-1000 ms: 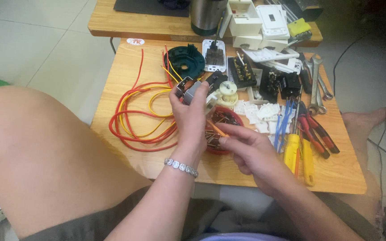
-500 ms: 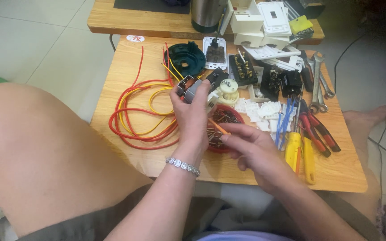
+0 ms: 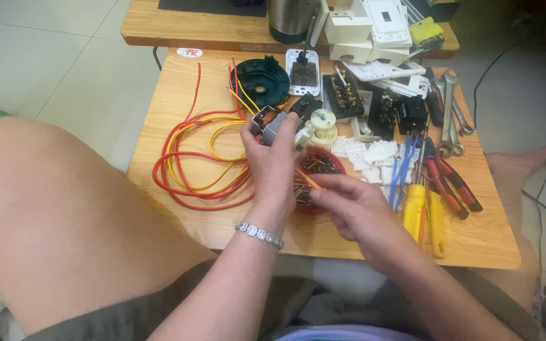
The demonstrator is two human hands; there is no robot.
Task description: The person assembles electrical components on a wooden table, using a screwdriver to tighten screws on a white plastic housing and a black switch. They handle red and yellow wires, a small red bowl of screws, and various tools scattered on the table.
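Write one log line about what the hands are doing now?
left hand: holds small electrical part | right hand: pinches thin orange tool | beneath: red bowl of screws

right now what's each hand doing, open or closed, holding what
Left hand: closed on a small grey switch part with metal fittings.
Right hand: closed, pinching a thin orange tool above the red dish of screws.

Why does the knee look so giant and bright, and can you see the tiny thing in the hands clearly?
Head view: the knee sits close to the lens, so it looms large and pale in soft daylight; the left hand hides most of the small part; the right hand and red dish are fairly sharp; shadows are faint.
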